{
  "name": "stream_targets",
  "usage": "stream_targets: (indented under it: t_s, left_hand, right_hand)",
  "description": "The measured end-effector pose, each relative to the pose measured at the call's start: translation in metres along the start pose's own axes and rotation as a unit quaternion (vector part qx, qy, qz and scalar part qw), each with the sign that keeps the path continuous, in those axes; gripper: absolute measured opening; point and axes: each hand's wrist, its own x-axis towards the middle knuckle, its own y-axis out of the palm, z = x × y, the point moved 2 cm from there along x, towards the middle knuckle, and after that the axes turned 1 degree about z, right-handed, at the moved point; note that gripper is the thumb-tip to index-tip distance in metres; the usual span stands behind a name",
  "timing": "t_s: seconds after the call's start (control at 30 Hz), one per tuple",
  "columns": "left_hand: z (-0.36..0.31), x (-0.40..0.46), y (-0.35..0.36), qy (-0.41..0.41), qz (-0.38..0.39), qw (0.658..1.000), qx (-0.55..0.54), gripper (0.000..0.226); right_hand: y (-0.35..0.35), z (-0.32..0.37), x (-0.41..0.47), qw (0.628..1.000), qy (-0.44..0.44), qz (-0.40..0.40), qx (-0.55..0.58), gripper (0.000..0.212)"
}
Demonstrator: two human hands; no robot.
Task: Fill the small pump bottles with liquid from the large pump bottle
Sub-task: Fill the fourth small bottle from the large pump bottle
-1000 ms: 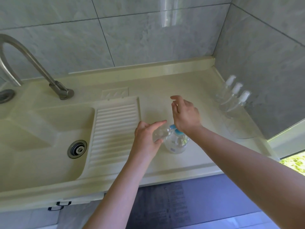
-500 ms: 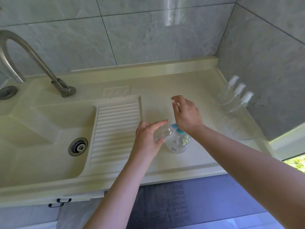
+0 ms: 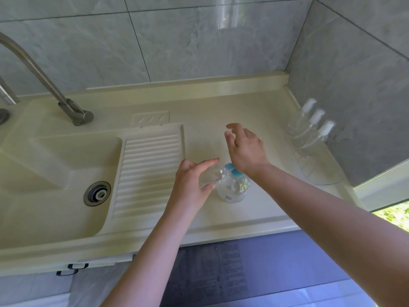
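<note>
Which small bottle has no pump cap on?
The small bottle tilted in the left hand; the three small bottles by the right wall wear white pumps.

Two bare forearms enter from the bottom edge. No sleeve shows on either, up to the frame edge. Left hand (image 3: 190, 185) and right hand (image 3: 245, 149): no ring, watch, glove or band visible. Fingernails short, unpainted.
</note>
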Motion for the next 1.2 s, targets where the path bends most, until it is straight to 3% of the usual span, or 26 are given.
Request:
stream_targets:
  t_s: [0.1, 0.4, 0.6, 0.83, 1.07, 1.2]
  left_hand:
    - [-0.001, -0.001, -0.003, -0.001, -0.008, 1.000, -0.008, 0.062]
    - [0.000, -0.001, 0.000, -0.007, -0.001, 1.000, -0.001, 0.064]
    - [-0.002, -0.001, -0.004, -0.004, -0.005, 1.000, -0.001, 0.062]
    - [-0.001, 0.000, -0.001, -0.008, 0.003, 1.000, 0.001, 0.062]
    - [-0.002, 0.001, 0.000, 0.003, 0.006, 1.000, -0.003, 0.062]
    - [-0.003, 0.003, -0.002, 0.005, 0.002, 1.000, -0.001, 0.062]
  right_hand:
    - [-0.008, 0.002, 0.005, 0.998, 0.030, 0.023, 0.055, 0.040]
    - [0.001, -0.002, -0.010, 0.999, 0.021, 0.012, -0.024, 0.035]
    - [-0.016, 0.001, 0.000, 0.995, 0.069, 0.056, 0.039, 0.042]
    - [-0.004, -0.007, -0.010, 0.998, 0.029, 0.012, -0.061, 0.039]
    - [-0.012, -0.010, -0.014, 0.995, 0.091, 0.034, 0.019, 0.040]
    - [-0.017, -0.010, -0.009, 0.996, 0.071, 0.040, -0.018, 0.040]
